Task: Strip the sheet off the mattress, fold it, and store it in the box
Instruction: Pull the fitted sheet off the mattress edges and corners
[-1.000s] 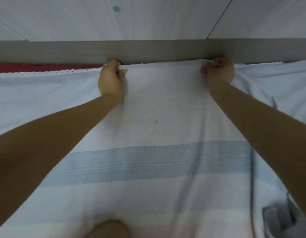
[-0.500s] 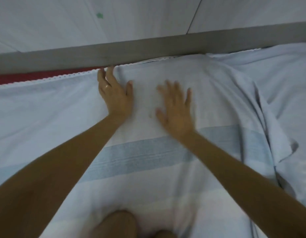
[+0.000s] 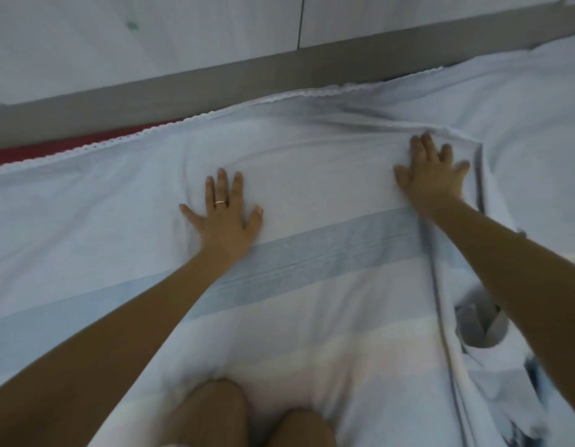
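Pale blue striped sheet (image 3: 328, 253) spread doubled over on bed, far edge along grey rail (image 3: 150, 95). Left hand (image 3: 226, 217) and right hand (image 3: 433, 179) released from the earlier pinch on that edge, now flat, fingers spread, pressing cloth well apart. Judged: smoothing the fold before folding again. Box not in view

The left hand (image 3: 223, 211) and right hand (image 3: 433, 179) no longer grip the far edge of the sheet (image 3: 312, 195); both now press flat, fingers spread. The hands are wider apart than half a second ago, the right one out by the fold.
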A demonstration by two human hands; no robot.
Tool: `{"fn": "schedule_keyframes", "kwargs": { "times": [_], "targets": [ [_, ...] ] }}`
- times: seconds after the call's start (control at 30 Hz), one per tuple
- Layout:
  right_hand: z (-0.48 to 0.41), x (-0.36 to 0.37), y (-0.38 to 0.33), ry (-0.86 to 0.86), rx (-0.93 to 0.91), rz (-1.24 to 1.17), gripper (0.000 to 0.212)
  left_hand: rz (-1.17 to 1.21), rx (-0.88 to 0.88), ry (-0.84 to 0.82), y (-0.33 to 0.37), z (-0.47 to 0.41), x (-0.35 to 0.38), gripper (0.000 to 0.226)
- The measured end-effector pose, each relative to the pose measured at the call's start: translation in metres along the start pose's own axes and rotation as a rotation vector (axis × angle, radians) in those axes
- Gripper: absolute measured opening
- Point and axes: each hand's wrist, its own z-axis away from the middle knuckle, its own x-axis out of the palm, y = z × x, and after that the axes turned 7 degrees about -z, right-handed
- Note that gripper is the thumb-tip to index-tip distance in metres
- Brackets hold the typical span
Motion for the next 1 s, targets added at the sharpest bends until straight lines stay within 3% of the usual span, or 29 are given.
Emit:
{"fn": "schedule_keyframes", "kwargs": {
  "times": [0.13,0.2,0.27,0.37,0.43,0.5,0.7,0.8,0.9,1.0],
  "targets": [
    [0.021,0.006,-0.032,0.337,-0.179,-0.125,0.069,0.054,-0.001,-0.022,0.013,0.011,0.001,0.074],
    [0.020,-0.002,-0.041,0.285,-0.114,-0.289,0.082,0.092,-0.092,0.009,0.017,0.006,-0.003,0.087],
    [0.007,-0.009,-0.041,0.186,0.108,-0.493,0.086,0.117,-0.192,0.007,0.019,0.000,-0.007,0.101],
    [-0.013,-0.011,-0.031,0.145,0.243,-0.755,0.052,0.100,-0.263,-0.064,0.022,-0.004,-0.008,0.109],
    [-0.023,-0.006,-0.030,0.247,0.290,-0.929,0.021,0.103,-0.255,-0.100,0.029,-0.001,-0.006,0.110],
    [-0.029,-0.008,-0.037,0.331,0.345,-1.080,0.010,0.099,-0.200,-0.119,0.036,0.002,-0.005,0.108],
    [-0.069,-0.016,-0.029,0.256,0.275,-0.974,0.009,0.079,-0.127,-0.142,0.056,-0.039,-0.011,0.110],
    [-0.088,-0.022,-0.032,0.202,0.341,-1.075,0.029,0.093,-0.151,-0.123,0.065,-0.068,-0.021,0.114],
    [-0.094,-0.023,-0.036,0.291,0.310,-1.149,0.014,0.100,-0.186,-0.165,0.070,-0.085,-0.031,0.119],
    [-0.088,-0.033,-0.035,0.402,0.227,-1.206,0.012,0.095,-0.204,-0.186,0.072,-0.091,-0.033,0.122]
  ]
}}
